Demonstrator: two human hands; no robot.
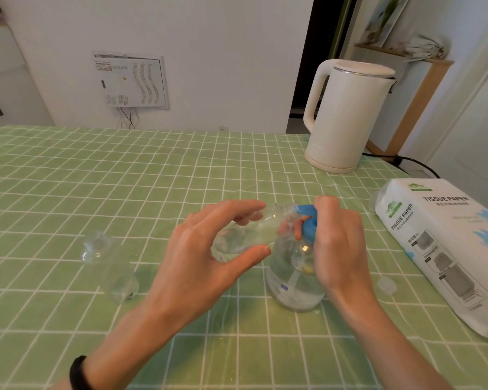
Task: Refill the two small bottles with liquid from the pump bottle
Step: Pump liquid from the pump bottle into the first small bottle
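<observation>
My left hand (209, 249) holds a small clear bottle (248, 235) tilted on its side between thumb and fingers, its open mouth up against the blue spout. The clear pump bottle (293, 285) stands on the green checked tablecloth, part full of clear liquid. My right hand (338, 243) grips its blue pump head (309, 223) from the right, fingers over the top. A second small clear bottle (110, 266) lies on its side on the cloth to the left, apart from both hands.
A white electric kettle (347, 116) stands at the back right, its black cord trailing off the table. A tissue paper pack (445, 249) lies along the right edge. A small clear cap (386, 285) sits between the pump bottle and the pack.
</observation>
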